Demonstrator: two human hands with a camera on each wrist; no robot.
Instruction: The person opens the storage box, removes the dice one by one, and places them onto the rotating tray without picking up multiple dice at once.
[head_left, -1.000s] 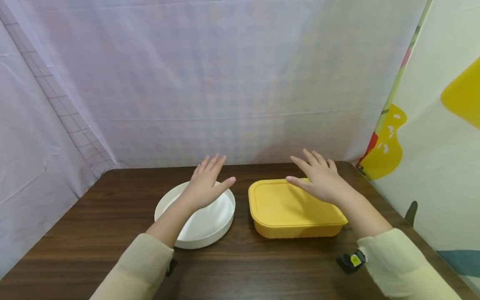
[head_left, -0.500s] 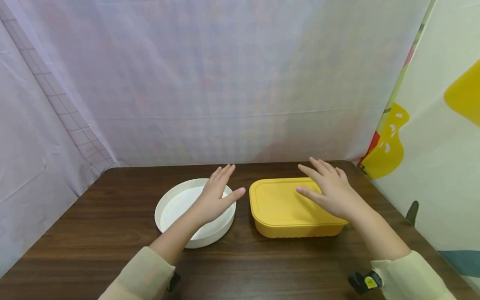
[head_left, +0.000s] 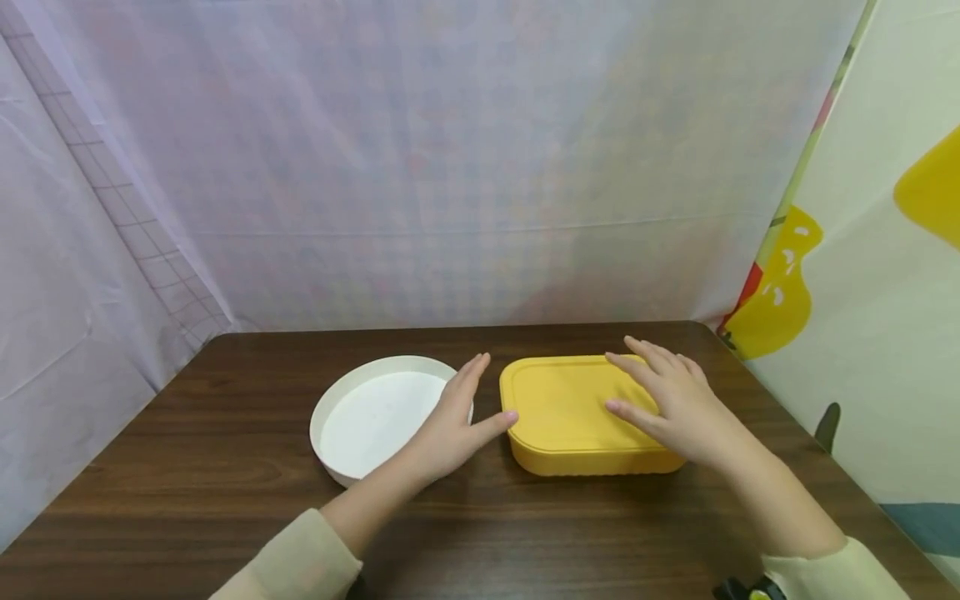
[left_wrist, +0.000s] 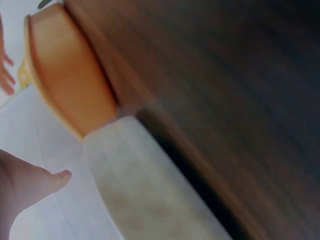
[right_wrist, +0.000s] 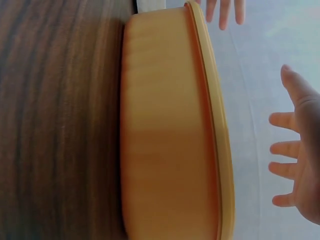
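A yellow rectangular box with a lid [head_left: 562,408] sits on the dark wooden table, right of a round white shallow dish [head_left: 375,417]. My left hand [head_left: 447,433] hovers at the dish's right rim, fingers extended and thumb stretched toward the box's left corner. Over the right part of the lid is my right hand [head_left: 678,408], its fingers spread and holding nothing. In the right wrist view that hand [right_wrist: 302,150] shows apart from the lid edge of the yellow box [right_wrist: 170,125]. The left wrist view shows my left thumb [left_wrist: 47,182] above the white dish [left_wrist: 145,185].
The brown tabletop [head_left: 187,467] reaches back to a pale checked curtain [head_left: 450,167]. On the right hangs a white cloth with yellow printed shapes [head_left: 780,292]. Another pale cloth [head_left: 60,292] hangs at the left.
Both hands have moved lower and to the right. My left hand has gone from over the dish to between it and the box. The dish and the box have stayed in place.
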